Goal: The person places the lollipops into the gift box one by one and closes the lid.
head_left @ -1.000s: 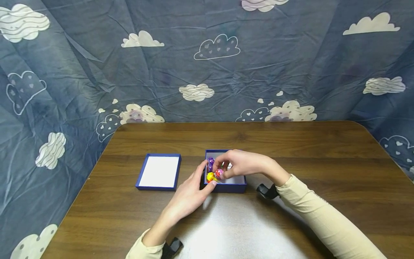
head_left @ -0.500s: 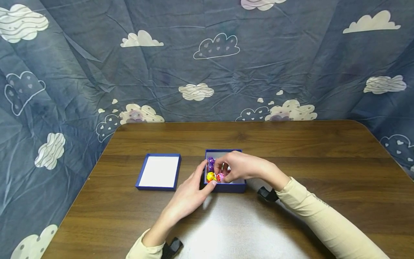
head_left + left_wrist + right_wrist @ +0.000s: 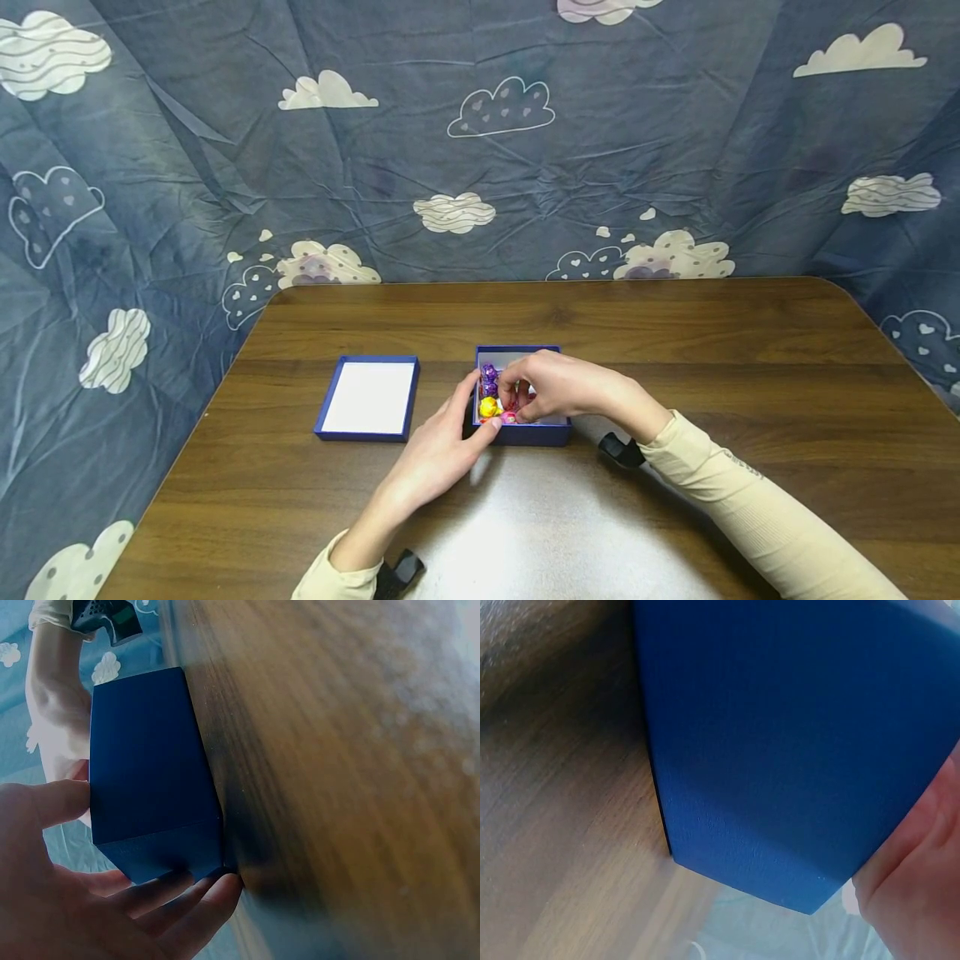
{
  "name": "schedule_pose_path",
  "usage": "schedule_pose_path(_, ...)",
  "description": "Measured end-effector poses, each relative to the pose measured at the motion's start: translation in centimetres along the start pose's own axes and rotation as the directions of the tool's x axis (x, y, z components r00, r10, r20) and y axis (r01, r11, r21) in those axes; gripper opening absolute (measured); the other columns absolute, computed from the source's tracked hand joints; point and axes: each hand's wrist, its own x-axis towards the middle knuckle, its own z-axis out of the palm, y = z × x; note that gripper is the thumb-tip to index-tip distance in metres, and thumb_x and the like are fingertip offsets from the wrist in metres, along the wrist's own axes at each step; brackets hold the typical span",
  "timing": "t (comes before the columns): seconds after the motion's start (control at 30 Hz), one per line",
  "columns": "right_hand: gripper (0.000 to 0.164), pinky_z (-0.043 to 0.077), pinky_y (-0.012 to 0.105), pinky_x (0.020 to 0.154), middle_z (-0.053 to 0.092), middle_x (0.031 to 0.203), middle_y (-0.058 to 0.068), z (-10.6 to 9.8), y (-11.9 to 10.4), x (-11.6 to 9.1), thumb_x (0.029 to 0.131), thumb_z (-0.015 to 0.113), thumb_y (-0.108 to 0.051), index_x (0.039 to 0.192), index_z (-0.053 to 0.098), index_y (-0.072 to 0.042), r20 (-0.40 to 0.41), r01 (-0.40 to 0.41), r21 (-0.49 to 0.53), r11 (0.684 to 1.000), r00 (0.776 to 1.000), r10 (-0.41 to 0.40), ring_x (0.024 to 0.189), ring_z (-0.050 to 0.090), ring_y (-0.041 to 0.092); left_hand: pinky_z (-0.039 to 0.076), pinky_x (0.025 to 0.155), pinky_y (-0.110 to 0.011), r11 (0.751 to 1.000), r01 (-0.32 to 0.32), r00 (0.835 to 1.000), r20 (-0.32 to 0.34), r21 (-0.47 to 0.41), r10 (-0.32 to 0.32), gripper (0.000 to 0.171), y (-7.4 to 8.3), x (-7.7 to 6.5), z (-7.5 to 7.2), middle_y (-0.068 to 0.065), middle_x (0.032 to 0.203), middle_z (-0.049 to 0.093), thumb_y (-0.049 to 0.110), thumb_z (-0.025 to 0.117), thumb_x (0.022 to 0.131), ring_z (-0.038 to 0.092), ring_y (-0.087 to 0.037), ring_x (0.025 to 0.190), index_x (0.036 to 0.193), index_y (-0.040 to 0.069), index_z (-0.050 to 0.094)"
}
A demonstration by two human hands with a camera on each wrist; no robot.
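Note:
A blue open box [image 3: 536,436] stands on the table. My left hand [image 3: 438,454] holds it at the near left corner, thumb at the near rim; in the left wrist view several fingers [image 3: 214,900] lie along its side wall. My right hand [image 3: 566,383] reaches down inside, fingers bent, and pinches a pink-wrapped lollipop [image 3: 509,417] low by the near wall. Beside that lies a yellow lollipop [image 3: 489,407], with purple-wrapped sweets [image 3: 489,380] behind it along the left wall. Red bits show under my right fingers. The right wrist view has mostly the box's outer wall [image 3: 780,750].
Left of the box lies its blue lid [image 3: 367,400], white inside facing up. Both rest on a brown wooden table [image 3: 675,333]. Behind hangs a blue cloth with cloud prints [image 3: 502,108]. Each wrist wears a black camera [image 3: 622,450].
My right hand has lowered the pink lollipop toward the near wall and moved slightly right. The purple sweets show more fully. My left hand has stayed at the box corner.

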Motion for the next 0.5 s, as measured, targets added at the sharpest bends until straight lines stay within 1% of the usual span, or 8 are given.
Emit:
schedule_pose_path(0.17,0.017,0.052,0.025,0.064,0.065,0.078,-0.009,-0.19,0.09,-0.17,0.074,0.072,0.000,0.085,0.068,-0.012,-0.023,0.001,0.039,0.999,1.000,-0.001,0.071,0.062,0.005,0.046,0.095,-0.052,1.000,-0.008,1.000,-0.005,-0.001,0.008,0.070,0.11,0.02,-0.01,-0.011,0.148,0.046,0.044,0.057,0.095,0.054,-0.033,0.121,0.156,0.023,0.028)
schedule_pose_path(0.3,0.018,0.054,0.027,0.065,0.066,0.078,-0.010,-0.37,0.38,-0.41,0.077,0.067,0.002,0.089,0.070,-0.010,-0.033,0.004,0.121,0.993,0.999,0.000,0.073,0.064,0.007,0.046,0.094,-0.052,1.000,-0.006,1.000,-0.005,0.001,0.006,0.070,0.16,-0.03,-0.01,-0.010,0.147,0.047,0.045,0.057,0.095,0.055,-0.032,0.121,0.156,0.023,0.028)
schedule_pose_path(0.43,0.019,0.055,0.033,0.069,0.068,0.082,-0.007,-0.54,0.67,-0.75,0.080,0.066,0.004,0.094,0.071,-0.008,-0.060,0.029,0.242,0.970,0.998,-0.015,0.076,0.064,0.011,0.045,0.096,-0.052,1.000,0.010,1.000,0.000,-0.001,-0.010,0.071,0.21,-0.11,-0.04,-0.009,0.148,0.046,0.047,0.056,0.095,0.053,-0.032,0.123,0.156,0.025,0.027)
schedule_pose_path(0.5,0.019,0.056,0.037,0.072,0.068,0.084,0.000,-0.74,0.28,-1.01,0.081,0.066,0.005,0.096,0.070,-0.005,-0.075,0.040,0.308,0.951,0.997,-0.018,0.078,0.064,0.015,0.044,0.097,-0.052,1.000,0.017,1.000,0.001,-0.003,-0.017,0.071,0.23,-0.13,-0.05,-0.009,0.149,0.045,0.047,0.056,0.095,0.052,-0.032,0.125,0.156,0.025,0.027)
